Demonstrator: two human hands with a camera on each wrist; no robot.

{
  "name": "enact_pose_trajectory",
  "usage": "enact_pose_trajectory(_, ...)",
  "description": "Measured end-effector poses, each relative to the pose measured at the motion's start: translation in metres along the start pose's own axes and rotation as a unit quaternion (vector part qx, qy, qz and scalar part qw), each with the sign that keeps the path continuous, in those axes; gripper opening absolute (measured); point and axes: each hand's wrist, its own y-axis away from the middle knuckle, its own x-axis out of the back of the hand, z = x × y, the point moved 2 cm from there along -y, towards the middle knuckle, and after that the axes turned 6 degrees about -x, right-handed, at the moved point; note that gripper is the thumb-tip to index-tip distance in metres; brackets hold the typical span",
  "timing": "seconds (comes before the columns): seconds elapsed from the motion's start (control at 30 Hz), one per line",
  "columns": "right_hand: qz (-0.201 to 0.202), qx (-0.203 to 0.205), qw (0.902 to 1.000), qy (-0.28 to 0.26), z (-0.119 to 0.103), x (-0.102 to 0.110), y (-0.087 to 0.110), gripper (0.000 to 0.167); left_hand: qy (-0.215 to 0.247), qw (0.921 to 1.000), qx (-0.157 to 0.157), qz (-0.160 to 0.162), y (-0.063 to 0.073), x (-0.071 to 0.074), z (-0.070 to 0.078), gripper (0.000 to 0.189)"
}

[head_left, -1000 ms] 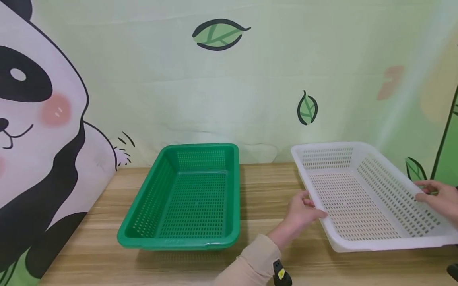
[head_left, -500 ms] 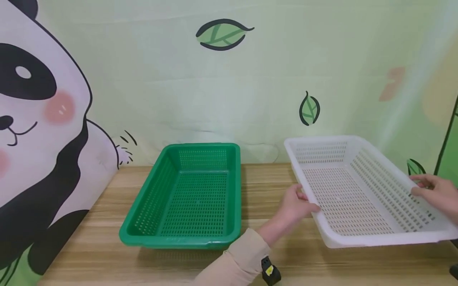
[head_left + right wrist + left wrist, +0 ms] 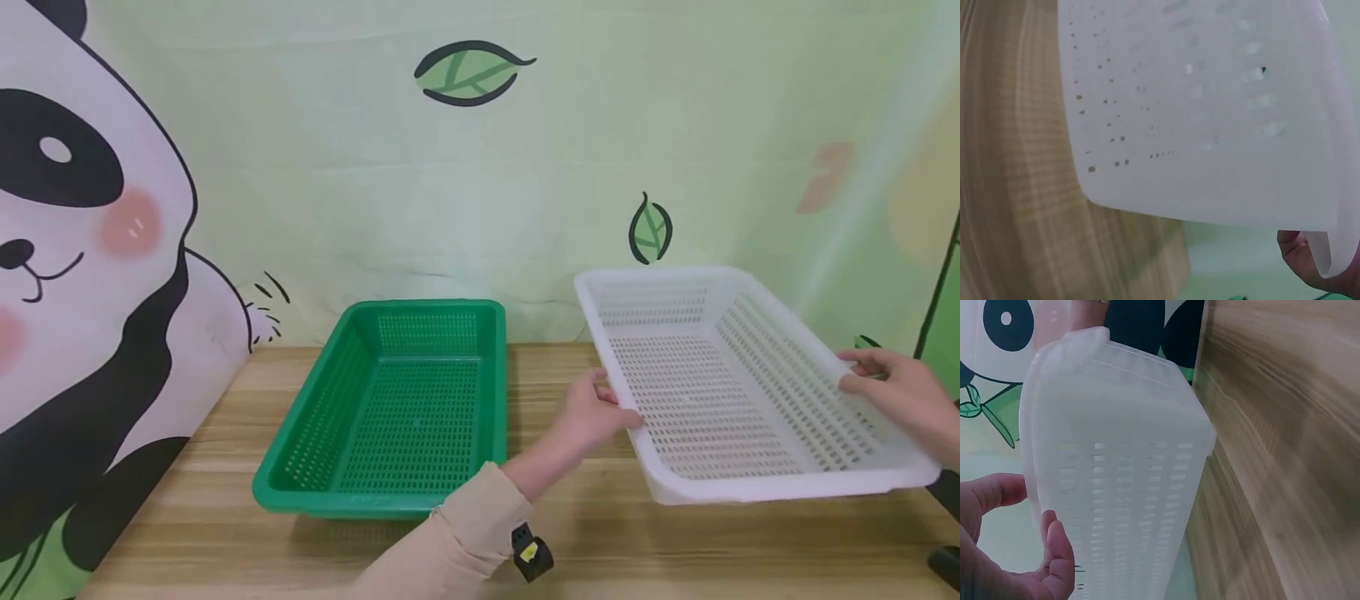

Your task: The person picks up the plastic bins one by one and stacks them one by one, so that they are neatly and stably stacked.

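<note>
A white slotted plastic basket (image 3: pixel 697 400) is held up over the wooden table on the right, nothing inside it. My left hand (image 3: pixel 588 412) grips its left rim, thumb on top and fingers outside below. The left wrist view shows that hand (image 3: pixel 1004 584) with the basket's white side wall (image 3: pixel 1116 512) beside it. On the right rim, my right hand (image 3: pixel 900 396) pinches the edge, thumb toward the inside. The right wrist view is mostly filled by the basket's outer wall (image 3: pixel 1229 175). A green slotted basket (image 3: pixel 412 425) stands on the table to the left.
The wood-grain table (image 3: pixel 187 517) runs back to a fabric backdrop (image 3: pixel 525 192) printed with leaves and a panda (image 3: pixel 67 150). A black device (image 3: pixel 532 552) sits at my left cuff. My left sleeve overlaps the green basket's near right corner.
Both hands have lifted the white basket and moved it leftward, closer to the green one. Its far end has risen against the backdrop. The green basket stays in place.
</note>
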Motion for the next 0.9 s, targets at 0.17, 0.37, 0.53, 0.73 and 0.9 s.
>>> enact_pose_trajectory(0.17, -0.026, 0.014, 0.9996, -0.004, -0.022, 0.0, 0.004, 0.051, -0.025, 0.9994, -0.01, -0.024, 0.006, 0.024, 0.006, 0.058)
enact_pose_trajectory(0.37, -0.063, 0.012, 0.9969, -0.044, -0.043, -0.006, 0.01, 0.053, -0.074, 0.9968, -0.014, -0.028, 0.011, 0.048, 0.011, 0.056)
enact_pose_trajectory(0.53, -0.089, 0.023, 0.9934, -0.068, -0.056, -0.011, 0.016, 0.056, -0.078, 0.9962, -0.019, -0.034, 0.014, 0.07, 0.014, 0.057)
enact_pose_trajectory(0.73, -0.102, 0.039, 0.9916, -0.07, -0.075, -0.012, 0.023, 0.059, -0.075, 0.9957, -0.021, -0.049, 0.016, 0.095, 0.019, 0.058)
enact_pose_trajectory(0.9, -0.124, 0.019, 0.9892, -0.076, -0.088, -0.013, 0.026, 0.064, -0.081, 0.994, -0.03, -0.066, 0.014, 0.114, 0.02, 0.061)
